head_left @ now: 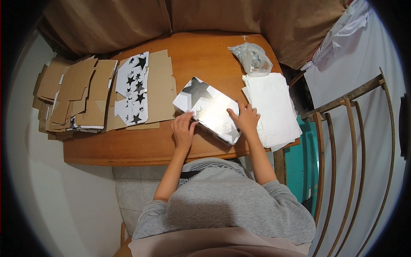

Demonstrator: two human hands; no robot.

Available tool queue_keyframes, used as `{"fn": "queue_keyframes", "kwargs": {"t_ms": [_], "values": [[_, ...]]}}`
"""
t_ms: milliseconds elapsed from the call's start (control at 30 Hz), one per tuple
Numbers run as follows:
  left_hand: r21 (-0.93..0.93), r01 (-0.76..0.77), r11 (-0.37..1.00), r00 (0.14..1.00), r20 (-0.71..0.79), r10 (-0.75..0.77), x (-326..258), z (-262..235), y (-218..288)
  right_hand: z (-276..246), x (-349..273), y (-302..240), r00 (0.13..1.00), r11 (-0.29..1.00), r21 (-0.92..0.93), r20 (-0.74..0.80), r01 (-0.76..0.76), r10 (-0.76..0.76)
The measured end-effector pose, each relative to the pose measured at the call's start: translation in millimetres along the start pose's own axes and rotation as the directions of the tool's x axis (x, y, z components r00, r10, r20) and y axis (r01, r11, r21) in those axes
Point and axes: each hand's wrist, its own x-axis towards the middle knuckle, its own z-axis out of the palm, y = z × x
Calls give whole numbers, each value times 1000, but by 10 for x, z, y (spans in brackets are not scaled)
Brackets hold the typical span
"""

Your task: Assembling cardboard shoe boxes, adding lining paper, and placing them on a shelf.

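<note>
A shiny white cardboard box with dark stars lies slantwise on the wooden table in front of me. My left hand is at its near left edge, with bent fingers against the side. At the right end, my right hand grips the box, thumb on the top face and fingers around the corner. The box sits between both hands, and its underside is hidden. Left of it lies a flat star-printed cardboard blank on top of plain brown cardboard sheets.
Piles of folded brown cardboard cover the table's left end. A stack of white paper sheets lies at the right, with a clear plastic bag behind it. Brown curtains hang behind the table. A wooden rack stands to the right.
</note>
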Motion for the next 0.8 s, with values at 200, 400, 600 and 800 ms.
{"fn": "queue_keyframes", "kwargs": {"t_ms": [200, 400, 600, 800], "values": [[-430, 561, 707, 827, 262, -497, -208, 162, -97, -254, -182, -132, 892, 951, 254, 450, -177, 46], [-633, 749, 197, 635, 600, -485, -237, 241, 85, 244, -224, 185, 842, 645, 732, 475, -217, -256], [-715, 698, 38, 644, 605, -468, -154, -73, 207, 161, -404, -12, 852, 424, 886, 364, -191, -377], [-803, 576, 155, 738, 428, -521, -122, -503, 535, -81, -370, -177, 808, 322, 940, 275, -112, -521]]}}
